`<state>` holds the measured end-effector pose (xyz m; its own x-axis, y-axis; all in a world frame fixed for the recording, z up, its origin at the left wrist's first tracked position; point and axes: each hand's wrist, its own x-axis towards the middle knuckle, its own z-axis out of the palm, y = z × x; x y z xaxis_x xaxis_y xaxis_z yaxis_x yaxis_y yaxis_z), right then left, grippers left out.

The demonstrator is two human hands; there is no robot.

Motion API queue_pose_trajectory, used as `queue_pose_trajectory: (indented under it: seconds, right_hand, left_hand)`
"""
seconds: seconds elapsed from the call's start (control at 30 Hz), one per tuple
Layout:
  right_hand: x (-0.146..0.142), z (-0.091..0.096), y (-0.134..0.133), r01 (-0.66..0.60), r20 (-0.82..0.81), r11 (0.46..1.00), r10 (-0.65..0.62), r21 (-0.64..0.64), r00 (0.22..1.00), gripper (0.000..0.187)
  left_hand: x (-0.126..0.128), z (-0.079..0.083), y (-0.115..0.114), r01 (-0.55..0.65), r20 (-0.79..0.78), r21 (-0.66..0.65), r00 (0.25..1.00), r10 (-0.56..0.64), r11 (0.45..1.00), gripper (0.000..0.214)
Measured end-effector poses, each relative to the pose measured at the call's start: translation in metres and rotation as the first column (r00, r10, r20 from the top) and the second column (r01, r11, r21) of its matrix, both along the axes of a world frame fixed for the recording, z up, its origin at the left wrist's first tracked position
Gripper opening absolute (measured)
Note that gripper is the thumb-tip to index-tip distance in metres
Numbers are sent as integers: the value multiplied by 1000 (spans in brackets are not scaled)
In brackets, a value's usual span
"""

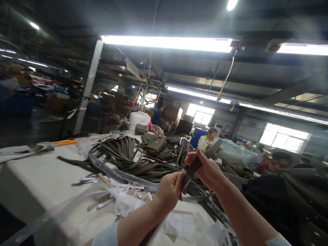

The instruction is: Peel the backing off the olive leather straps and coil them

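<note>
Both my hands hold one dark olive strap (200, 160) raised above the white table (38, 177). My left hand (169, 189) pinches the strap's lower end. My right hand (207, 169) is closed round its middle, and the upper end sticks out past it. Behind the hands lies a heap of the same dark straps (128, 157), with olive bags (155, 145) on top. Clear plastic film (120, 175) runs across the table under my hands.
White and tan paper scraps (112, 191) litter the table's near side. An orange-handled tool (65, 141) lies at the far left. A white foam roll (138, 121) stands behind the heap. A person in a yellow top (208, 140) sits beyond, and other people are at the right.
</note>
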<state>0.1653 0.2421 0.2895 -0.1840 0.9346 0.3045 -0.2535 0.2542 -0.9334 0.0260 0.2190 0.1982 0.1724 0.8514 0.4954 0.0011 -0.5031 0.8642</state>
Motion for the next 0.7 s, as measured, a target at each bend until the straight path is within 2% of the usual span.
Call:
queue_pose_trajectory:
  seconds: [0.1, 0.2, 0.27, 0.37, 0.43, 0.5, 0.57, 0.7]
  right_hand:
    - [-10, -11, -14, -13, 165, 999, 7, 32, 986, 47]
    - [-15, -19, -24, -66, 268, 998, 62, 5, 961, 53]
    - [-11, -17, -24, -59, 214, 998, 60, -9, 975, 48]
    - [4, -6, -18, 8, 22, 1000, -8, 5, 1000, 34]
    - [13, -1, -13, 55, -6, 998, -55, 19, 998, 34]
    - [15, 0, -12, 53, 84, 998, -55, 28, 995, 40]
    - [11, -5, -16, -12, 210, 999, 5, 33, 978, 48]
    - [-5, -15, -29, -119, 341, 993, 110, 8, 934, 57]
  left_hand:
    - [4, 17, 0, -25, 29, 36, 999, 24, 999, 60]
    - [6, 22, -3, -57, 7, 57, 998, 56, 997, 61]
    - [6, 18, -6, -64, -16, 80, 998, 65, 995, 60]
    - [6, 6, -10, -70, -47, 121, 996, 77, 990, 57]
    - [7, 1, -12, -62, -63, 110, 996, 69, 992, 57]
    - [8, 1, -12, -40, -50, 65, 998, 43, 997, 58]
    - [9, 7, -11, -26, -24, 45, 999, 27, 999, 59]
    - [9, 19, -11, -55, -2, 98, 998, 55, 994, 61]
